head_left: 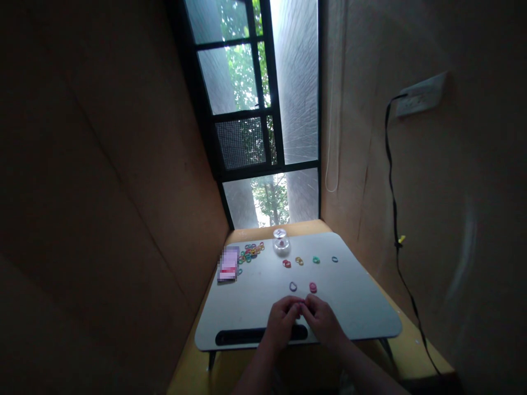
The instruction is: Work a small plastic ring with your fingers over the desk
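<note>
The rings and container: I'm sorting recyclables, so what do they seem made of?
Rings: perhaps rubber or plastic, judging by their bright coloured loops; finish too small to tell.
Container: plastic or glass, apparently smooth and glossy, being see-through with bright glints.

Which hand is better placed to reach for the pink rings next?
Probably the right hand: the pink rings lie just beyond it, while the left hand sits nearer the purple ring. Both hands are together, so either may be occupied.

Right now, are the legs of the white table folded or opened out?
Opened out: black legs reach down below the table.
</note>
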`<state>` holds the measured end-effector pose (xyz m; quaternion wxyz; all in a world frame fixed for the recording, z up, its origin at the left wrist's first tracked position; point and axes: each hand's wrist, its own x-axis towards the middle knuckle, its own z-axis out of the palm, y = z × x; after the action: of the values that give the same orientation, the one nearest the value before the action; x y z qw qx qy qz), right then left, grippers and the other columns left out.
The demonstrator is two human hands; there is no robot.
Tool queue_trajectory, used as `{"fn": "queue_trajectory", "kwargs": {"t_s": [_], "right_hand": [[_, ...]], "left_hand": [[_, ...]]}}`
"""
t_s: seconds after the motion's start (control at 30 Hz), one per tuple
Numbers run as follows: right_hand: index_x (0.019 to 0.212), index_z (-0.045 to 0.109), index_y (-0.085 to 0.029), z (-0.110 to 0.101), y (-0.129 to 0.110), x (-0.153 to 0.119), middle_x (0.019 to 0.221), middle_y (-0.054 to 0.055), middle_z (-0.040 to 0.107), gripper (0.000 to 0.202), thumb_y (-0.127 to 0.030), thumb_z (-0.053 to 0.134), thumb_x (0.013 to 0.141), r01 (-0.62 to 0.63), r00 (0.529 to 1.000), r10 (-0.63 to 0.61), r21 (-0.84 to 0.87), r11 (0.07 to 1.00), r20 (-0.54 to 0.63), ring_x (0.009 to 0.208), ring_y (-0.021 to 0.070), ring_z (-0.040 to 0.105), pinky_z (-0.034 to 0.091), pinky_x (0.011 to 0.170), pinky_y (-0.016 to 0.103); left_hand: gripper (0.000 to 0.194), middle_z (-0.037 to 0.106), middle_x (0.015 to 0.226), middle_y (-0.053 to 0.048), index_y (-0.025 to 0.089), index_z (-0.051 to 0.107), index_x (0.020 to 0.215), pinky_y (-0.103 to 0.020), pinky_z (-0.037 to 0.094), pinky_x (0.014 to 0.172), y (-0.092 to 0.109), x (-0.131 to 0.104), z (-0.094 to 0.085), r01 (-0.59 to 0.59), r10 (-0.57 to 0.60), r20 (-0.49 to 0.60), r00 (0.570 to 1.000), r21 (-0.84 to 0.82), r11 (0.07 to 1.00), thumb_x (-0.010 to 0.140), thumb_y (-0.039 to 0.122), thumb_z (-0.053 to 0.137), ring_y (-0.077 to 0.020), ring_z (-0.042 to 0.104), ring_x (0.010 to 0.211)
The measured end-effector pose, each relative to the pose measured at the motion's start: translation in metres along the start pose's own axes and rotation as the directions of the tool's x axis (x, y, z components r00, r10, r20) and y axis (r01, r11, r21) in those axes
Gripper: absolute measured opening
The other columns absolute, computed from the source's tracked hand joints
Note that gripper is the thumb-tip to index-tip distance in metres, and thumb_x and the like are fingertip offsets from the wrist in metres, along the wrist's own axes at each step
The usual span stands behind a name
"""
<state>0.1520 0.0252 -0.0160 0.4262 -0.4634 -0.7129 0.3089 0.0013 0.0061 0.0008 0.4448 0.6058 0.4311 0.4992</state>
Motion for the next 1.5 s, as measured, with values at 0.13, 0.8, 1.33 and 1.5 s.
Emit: {"fn": "queue_trajectory", "kwargs": {"t_s": [0.13,0.8,1.33,1.5], "right_hand": [[0.067,0.047,-0.021,0.001,0.002,0.001,0.06,-0.003,0.053,0.026,-0.037,0.052,0.086,-0.011,1.0,0.011,0.015,1.0,-0.016,0.057,0.0133,0.048,0.034,0.055,0.025],[0.07,0.049,-0.02,-0.003,-0.008,0.001,0.063,-0.002,0.057,0.026,-0.039,0.053,0.087,-0.005,1.0,0.003,0.054,0.999,0.025,0.058,0.0136,0.052,0.038,0.056,0.025],[0.066,0.048,-0.02,-0.001,-0.003,0.0,0.06,-0.001,0.056,0.03,-0.038,0.048,0.09,0.009,1.0,-0.009,0.014,1.0,-0.014,0.057,0.0142,0.051,0.035,0.055,0.025],[0.066,0.045,-0.021,-0.001,-0.004,0.0,0.06,-0.001,0.055,0.03,-0.039,0.045,0.09,0.013,1.0,-0.013,0.001,1.0,-0.01,0.057,0.0142,0.05,0.035,0.055,0.025]], "left_hand": [[0.029,0.068,0.081,-0.006,0.012,0.072,0.1,-0.026,0.045,0.068,0.001,-0.001,0.0,-0.007,0.008,0.027,1.0,-0.031,1.0,0.086,0.033,0.058,-0.0148,0.056,0.072],[0.023,0.06,0.068,0.0,0.015,0.067,0.089,-0.023,0.042,0.062,-0.001,0.002,0.003,0.015,-0.012,-0.038,0.999,0.092,0.996,0.087,0.029,0.049,-0.0125,0.051,0.063],[0.021,0.065,0.071,-0.002,0.015,0.067,0.088,-0.024,0.044,0.063,0.0,0.001,0.005,0.012,-0.003,-0.063,0.998,0.145,0.989,0.086,0.028,0.051,-0.0133,0.056,0.065],[0.02,0.066,0.073,-0.002,0.015,0.067,0.088,-0.025,0.046,0.065,0.001,0.0,0.005,0.005,0.002,-0.052,0.999,0.132,0.991,0.086,0.03,0.054,-0.0141,0.058,0.067]]}}
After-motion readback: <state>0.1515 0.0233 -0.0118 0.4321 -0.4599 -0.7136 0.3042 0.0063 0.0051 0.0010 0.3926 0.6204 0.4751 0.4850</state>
